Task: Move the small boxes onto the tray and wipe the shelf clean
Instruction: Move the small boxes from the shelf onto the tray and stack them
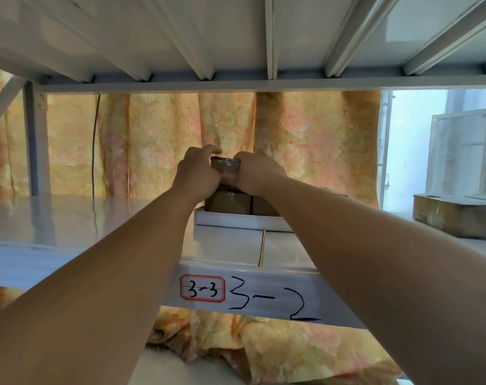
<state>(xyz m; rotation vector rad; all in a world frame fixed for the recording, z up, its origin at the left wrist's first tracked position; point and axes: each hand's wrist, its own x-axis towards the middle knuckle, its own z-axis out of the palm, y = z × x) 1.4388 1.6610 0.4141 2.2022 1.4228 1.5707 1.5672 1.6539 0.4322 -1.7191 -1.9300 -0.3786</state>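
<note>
A small brown taped box (225, 165) is held between my left hand (197, 172) and my right hand (257, 173), one on each side. It hovers just above other small brown boxes (228, 202) that stand in a white tray (236, 222) at the back of the white metal shelf (69, 218). My forearms hide part of the tray and of the boxes in it. Whether the held box touches the ones below, I cannot tell.
A larger flat cardboard box (455, 215) lies on the shelf at the right. A yellow flowered curtain (305, 140) hangs behind. The upper shelf (236, 37) is close overhead. The front rail bears a label 3-3 (203, 288). An upright post (36, 140) stands at the left.
</note>
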